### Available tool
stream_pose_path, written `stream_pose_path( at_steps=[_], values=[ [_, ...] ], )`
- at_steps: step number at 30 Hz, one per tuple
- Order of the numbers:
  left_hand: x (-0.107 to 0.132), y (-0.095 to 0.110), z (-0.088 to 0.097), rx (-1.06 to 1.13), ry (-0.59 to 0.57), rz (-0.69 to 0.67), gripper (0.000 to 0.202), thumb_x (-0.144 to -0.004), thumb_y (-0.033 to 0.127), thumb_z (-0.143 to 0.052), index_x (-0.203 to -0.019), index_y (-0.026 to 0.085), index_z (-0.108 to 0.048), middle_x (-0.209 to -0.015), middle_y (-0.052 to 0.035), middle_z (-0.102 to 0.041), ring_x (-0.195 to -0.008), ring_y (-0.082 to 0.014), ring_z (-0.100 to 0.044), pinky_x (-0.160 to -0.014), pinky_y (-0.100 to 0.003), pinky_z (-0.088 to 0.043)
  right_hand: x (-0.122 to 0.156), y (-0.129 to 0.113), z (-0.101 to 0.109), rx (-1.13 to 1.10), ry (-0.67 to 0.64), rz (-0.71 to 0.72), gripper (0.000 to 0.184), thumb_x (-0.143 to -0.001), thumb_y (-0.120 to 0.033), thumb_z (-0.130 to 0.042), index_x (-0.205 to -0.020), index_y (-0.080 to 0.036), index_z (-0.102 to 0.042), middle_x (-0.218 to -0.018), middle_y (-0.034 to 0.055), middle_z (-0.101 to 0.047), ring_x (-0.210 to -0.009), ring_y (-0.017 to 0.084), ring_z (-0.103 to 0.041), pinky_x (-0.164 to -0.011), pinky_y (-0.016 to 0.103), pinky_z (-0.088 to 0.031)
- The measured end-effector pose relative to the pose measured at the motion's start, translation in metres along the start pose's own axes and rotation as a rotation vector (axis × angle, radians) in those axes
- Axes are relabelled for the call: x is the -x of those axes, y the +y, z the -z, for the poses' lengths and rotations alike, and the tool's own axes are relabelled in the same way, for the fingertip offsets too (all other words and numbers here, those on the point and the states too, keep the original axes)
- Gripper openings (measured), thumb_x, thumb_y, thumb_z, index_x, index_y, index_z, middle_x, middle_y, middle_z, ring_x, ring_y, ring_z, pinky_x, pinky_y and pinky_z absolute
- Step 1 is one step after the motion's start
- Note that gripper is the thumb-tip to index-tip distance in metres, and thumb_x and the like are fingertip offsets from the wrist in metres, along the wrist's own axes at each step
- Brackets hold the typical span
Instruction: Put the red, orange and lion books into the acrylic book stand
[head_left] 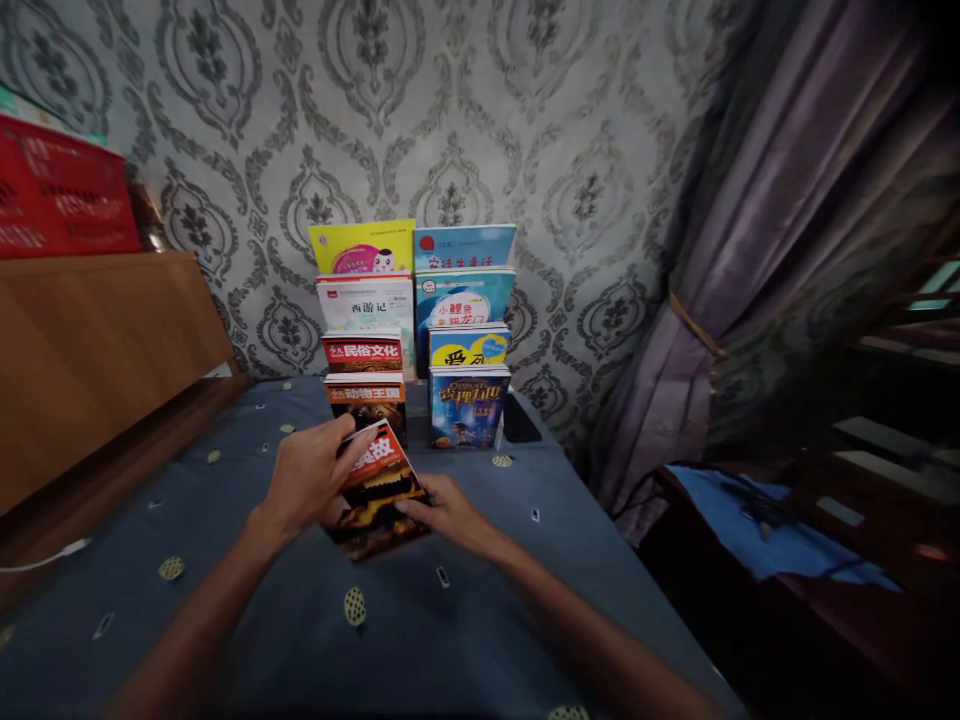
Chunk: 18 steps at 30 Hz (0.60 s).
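Observation:
A red-topped book [379, 495] with a dark picture on its cover is held tilted above the table. My left hand [311, 470] grips its upper left side, thumb across the cover. On the lower right edge, my right hand [446, 510] pinches it with the thumb on the front. Just behind it stands an orange-topped book [366, 395], partly hidden by my left hand and the held book. Farther back in that column are a red book [364, 352], a white book [367, 305] and a yellow book [364, 245]. A dark blue book [469, 410] fronts the right column.
Behind the blue one stand a yellow and blue book [469, 347], a teal book [465, 297] and a light blue book [465, 245]. A black phone [520, 418] lies right of them. The blue cloth [495, 620] covers the table. A wooden cabinet [97, 350] borders the left.

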<state>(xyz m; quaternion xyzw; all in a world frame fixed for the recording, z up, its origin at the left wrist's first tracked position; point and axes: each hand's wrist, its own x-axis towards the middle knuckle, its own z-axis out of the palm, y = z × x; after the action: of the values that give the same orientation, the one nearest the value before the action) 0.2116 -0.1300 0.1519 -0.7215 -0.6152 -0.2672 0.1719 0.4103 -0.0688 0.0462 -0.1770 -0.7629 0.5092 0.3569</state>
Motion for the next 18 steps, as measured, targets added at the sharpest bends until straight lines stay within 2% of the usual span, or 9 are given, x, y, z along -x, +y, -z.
stream_pose_path(
  at_steps=[3,5,7,9,11,14,18],
  values=[
    [0.009,0.007,0.016,-0.012,0.177,-0.194,0.048,-0.104,0.046,-0.034,-0.066,0.021,-0.051,-0.060,0.0010,-0.055,-0.055,-0.0132,-0.051,-0.058,-0.026,-0.032,-0.004,-0.006,0.006,0.334,0.123,0.148,0.038,-0.095,-0.051,-0.056,-0.108,-0.021,-0.075,-0.103,0.0065,-0.077,-0.097,0.026,-0.070,-0.091,0.042,-0.053],
    [0.021,0.014,0.018,-0.059,0.248,-0.350,0.048,-0.105,0.045,-0.037,-0.066,0.021,-0.050,-0.059,0.0011,-0.054,-0.056,-0.0132,-0.051,-0.057,-0.027,-0.032,0.000,-0.002,0.006,0.518,0.141,0.226,0.033,-0.097,-0.046,-0.055,-0.111,-0.023,-0.075,-0.106,0.0083,-0.077,-0.101,0.027,-0.069,-0.095,0.043,-0.050],
    [0.040,0.023,0.015,-0.116,0.254,-0.479,0.045,-0.105,0.043,-0.040,-0.066,0.021,-0.050,-0.058,0.0017,-0.053,-0.055,-0.0137,-0.050,-0.057,-0.028,-0.032,0.009,0.005,0.004,0.619,0.060,0.263,0.030,-0.099,-0.039,-0.052,-0.115,-0.024,-0.073,-0.105,0.0090,-0.077,-0.099,0.026,-0.069,-0.095,0.044,-0.048],
    [0.065,0.036,0.010,-0.149,0.215,-0.547,0.042,-0.104,0.040,-0.043,-0.068,0.022,-0.050,-0.058,0.0022,-0.053,-0.056,-0.0144,-0.050,-0.058,-0.030,-0.033,0.024,0.013,0.000,0.654,-0.056,0.276,0.030,-0.100,-0.029,-0.049,-0.117,-0.023,-0.072,-0.103,0.0095,-0.078,-0.096,0.025,-0.070,-0.091,0.045,-0.049],
    [0.092,0.051,0.005,-0.143,0.158,-0.550,0.038,-0.103,0.038,-0.047,-0.069,0.022,-0.050,-0.060,0.0021,-0.053,-0.059,-0.0152,-0.051,-0.060,-0.031,-0.034,0.041,0.019,-0.004,0.660,-0.139,0.268,0.033,-0.097,-0.021,-0.048,-0.120,-0.022,-0.071,-0.109,0.0105,-0.077,-0.101,0.025,-0.070,-0.091,0.044,-0.049],
    [0.127,0.067,0.002,-0.090,0.059,-0.461,0.034,-0.102,0.032,-0.049,-0.069,0.022,-0.049,-0.060,0.0019,-0.051,-0.059,-0.0165,-0.050,-0.060,-0.033,-0.034,0.062,0.025,-0.009,0.681,-0.205,0.224,0.041,-0.092,-0.012,-0.049,-0.127,-0.023,-0.067,-0.124,0.0108,-0.072,-0.116,0.024,-0.065,-0.096,0.044,-0.049],
    [0.156,0.071,-0.006,-0.009,-0.001,-0.349,0.033,-0.103,0.026,-0.045,-0.071,0.022,-0.048,-0.062,0.0016,-0.052,-0.060,-0.0172,-0.050,-0.061,-0.033,-0.034,0.075,0.026,-0.013,0.740,-0.295,0.172,0.052,-0.086,-0.006,-0.053,-0.134,-0.024,-0.062,-0.137,0.0093,-0.065,-0.128,0.023,-0.059,-0.107,0.047,-0.045]
  ],
)
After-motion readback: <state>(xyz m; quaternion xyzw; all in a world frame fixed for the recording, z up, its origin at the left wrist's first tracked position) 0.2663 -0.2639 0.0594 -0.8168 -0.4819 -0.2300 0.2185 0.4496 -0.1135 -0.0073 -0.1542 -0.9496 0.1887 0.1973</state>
